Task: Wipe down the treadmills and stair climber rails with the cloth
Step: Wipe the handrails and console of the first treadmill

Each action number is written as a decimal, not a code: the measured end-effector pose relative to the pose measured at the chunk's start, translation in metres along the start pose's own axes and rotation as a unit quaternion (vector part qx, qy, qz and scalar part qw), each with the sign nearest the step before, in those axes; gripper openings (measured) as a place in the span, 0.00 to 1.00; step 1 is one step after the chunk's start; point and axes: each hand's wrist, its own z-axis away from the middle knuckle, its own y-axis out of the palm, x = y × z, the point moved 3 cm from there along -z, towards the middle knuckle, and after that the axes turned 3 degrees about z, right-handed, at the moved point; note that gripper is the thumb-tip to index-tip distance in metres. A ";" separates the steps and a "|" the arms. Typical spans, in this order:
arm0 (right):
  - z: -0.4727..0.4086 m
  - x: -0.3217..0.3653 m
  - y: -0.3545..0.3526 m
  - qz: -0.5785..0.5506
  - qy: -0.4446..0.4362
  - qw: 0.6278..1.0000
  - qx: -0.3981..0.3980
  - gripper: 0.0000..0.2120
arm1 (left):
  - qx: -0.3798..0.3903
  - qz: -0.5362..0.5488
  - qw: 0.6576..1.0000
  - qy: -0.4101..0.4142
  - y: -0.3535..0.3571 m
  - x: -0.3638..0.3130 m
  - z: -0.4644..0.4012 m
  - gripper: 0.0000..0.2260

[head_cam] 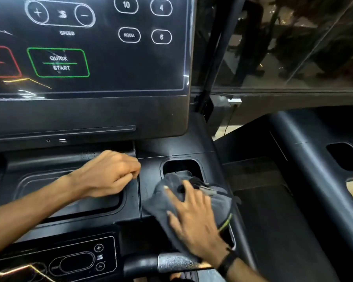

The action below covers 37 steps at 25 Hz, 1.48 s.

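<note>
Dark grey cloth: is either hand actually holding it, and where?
The right hand presses spread fingers flat on the middle of the dark grey cloth; no grip. The left hand holds nothing visible.

console screen (102,64): speed, quick start, model, 10, 4, 6
</note>
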 end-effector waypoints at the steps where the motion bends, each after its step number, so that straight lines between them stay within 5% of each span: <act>1: 0.007 -0.017 -0.001 0.002 0.011 1.000 0.006 0.27 | -0.002 -0.005 1.000 -0.009 0.001 0.002 0.002 0.09; 7: -0.032 -0.076 0.012 0.050 0.203 0.975 -0.076 0.26 | 0.032 -0.034 0.998 -0.045 0.021 0.008 0.004 0.11; 11: -0.102 -0.112 0.008 0.003 0.325 0.946 -0.011 0.27 | 0.018 -0.018 0.998 -0.055 0.030 0.005 -0.003 0.13; 14: -0.111 -0.114 0.001 -0.029 0.315 0.949 0.004 0.27 | 0.016 -0.011 0.999 -0.027 0.039 -0.006 -0.021 0.15; 18: -0.009 -0.092 0.013 -0.024 0.252 0.966 -0.043 0.25 | -0.006 -0.028 1.000 -0.013 0.044 -0.007 -0.027 0.18; 21: 0.029 -0.103 0.023 -0.057 0.310 0.949 -0.010 0.26 | 0.011 -0.002 0.999 -0.033 0.051 -0.003 -0.023 0.19; 26: -0.039 -0.134 0.014 -0.190 0.407 0.892 0.053 0.29 | 0.029 0.035 0.999 -0.002 0.053 -0.022 -0.049 0.13; 28: -0.043 -0.135 0.011 -0.203 0.401 0.892 0.057 0.28 | 0.030 0.039 0.999 0.012 0.054 -0.032 -0.059 0.14; 32: 0.001 -0.095 0.012 -0.008 0.276 0.961 -0.028 0.26 | 0.025 0.038 0.999 -0.003 0.057 -0.025 -0.053 0.13; 37: 0.004 -0.061 0.006 0.051 0.160 0.984 -0.053 0.27 | -0.006 0.029 0.998 -0.050 0.049 0.000 -0.025 0.18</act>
